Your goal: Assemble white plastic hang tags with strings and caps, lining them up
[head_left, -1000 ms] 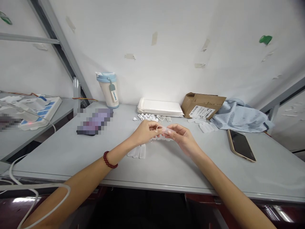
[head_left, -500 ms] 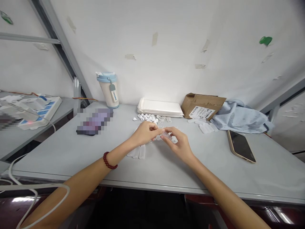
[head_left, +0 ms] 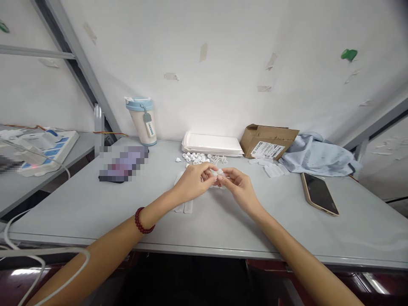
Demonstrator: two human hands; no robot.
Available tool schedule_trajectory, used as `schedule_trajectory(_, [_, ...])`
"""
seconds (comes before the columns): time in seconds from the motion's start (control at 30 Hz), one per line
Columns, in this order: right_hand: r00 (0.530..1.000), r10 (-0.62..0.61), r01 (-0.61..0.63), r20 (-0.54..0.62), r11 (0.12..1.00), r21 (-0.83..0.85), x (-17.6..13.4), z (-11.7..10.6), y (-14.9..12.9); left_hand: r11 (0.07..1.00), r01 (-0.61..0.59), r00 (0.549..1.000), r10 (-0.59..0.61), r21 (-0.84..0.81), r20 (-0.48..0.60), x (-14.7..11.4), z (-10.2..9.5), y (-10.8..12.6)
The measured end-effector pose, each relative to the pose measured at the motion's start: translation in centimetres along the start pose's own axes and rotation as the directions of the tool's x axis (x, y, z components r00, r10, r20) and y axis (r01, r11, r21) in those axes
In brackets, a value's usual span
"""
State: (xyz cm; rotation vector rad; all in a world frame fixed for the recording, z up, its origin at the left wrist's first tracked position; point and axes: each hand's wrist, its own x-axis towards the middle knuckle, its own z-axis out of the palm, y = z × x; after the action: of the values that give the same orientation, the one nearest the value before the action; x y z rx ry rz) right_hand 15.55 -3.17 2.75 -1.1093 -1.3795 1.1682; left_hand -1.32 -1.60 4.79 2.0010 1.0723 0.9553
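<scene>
My left hand (head_left: 195, 182) and my right hand (head_left: 239, 187) meet over the middle of the table. Their fingertips pinch a small translucent white plastic piece (head_left: 219, 172) from both sides; its exact kind is too small to make out. Just beyond my fingers lies a pile of small white caps (head_left: 195, 157), with thin white plastic loops (head_left: 219, 160) to its right. Several flat translucent plastic pieces (head_left: 188, 207) lie under and beside my left wrist, partly covered by it. A dark red bead bracelet (head_left: 144, 221) circles that wrist.
Along the wall stand a tumbler (head_left: 142, 121), a stack of white sheets (head_left: 213, 143) and an open cardboard box (head_left: 269, 142). More translucent pieces (head_left: 273, 170), a blue cloth (head_left: 318, 155) and a phone (head_left: 319, 194) are at right. A blurred-out flat item (head_left: 124, 163) and a power strip (head_left: 51, 153) are at left.
My left fingers have shifted from a pinch at the piece's end to gripping it higher up, facing my right fingers. The view has turned slightly right.
</scene>
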Motion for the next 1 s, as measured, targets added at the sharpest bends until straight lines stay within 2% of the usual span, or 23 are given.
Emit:
schedule_trajectory(0.1, [1.0, 0.015, -0.016, 0.006, 1.0, 0.021, 0.1, -0.1, 0.1, 0.988, -0.085, 0.995, 0.078, 0.133, 0.055, -0.3, 0.4, 0.0])
schedule_trajectory(0.23, [0.996, -0.005, -0.002, 0.094, 0.997, 0.08, 0.1, 0.0, 0.3, 0.919, -0.163, 0.987, 0.145, 0.358, 0.075, -0.7, 0.8, 0.0])
schedule_trajectory(0.43, [0.993, 0.035, -0.05, 0.114, 0.99, 0.131, 0.0, 0.1, 0.7, 0.852, -0.141, 0.99, 0.132, 0.504, 0.054, -1.1, 1.0, 0.1])
schedule_trajectory(0.67, [0.987, 0.032, -0.05, 0.16, 0.992, 0.112, -0.1, 0.4, 0.5, 0.824, -0.118, 0.993, 0.112, 0.554, 0.044, -1.3, 1.1, 0.7])
schedule_trajectory(0.8, [0.971, 0.046, -0.054, 0.236, 0.998, 0.026, -0.1, 0.2, 0.0, 0.84, -0.163, 0.985, 0.109, 0.517, 0.133, -1.5, 0.4, 0.9])
schedule_trajectory(0.9, [0.938, 0.117, -0.094, 0.326, 0.992, -0.085, -0.2, 0.1, -0.1, 0.851, -0.201, 0.969, 0.1, 0.485, 0.225, -2.3, -0.2, 0.7])
schedule_trajectory(1.0, [0.878, 0.213, -0.137, 0.428, 0.97, -0.201, -0.5, 0.1, 0.0, 0.866, -0.172, 0.958, 0.036, 0.469, 0.284, -3.6, -0.9, 0.4])
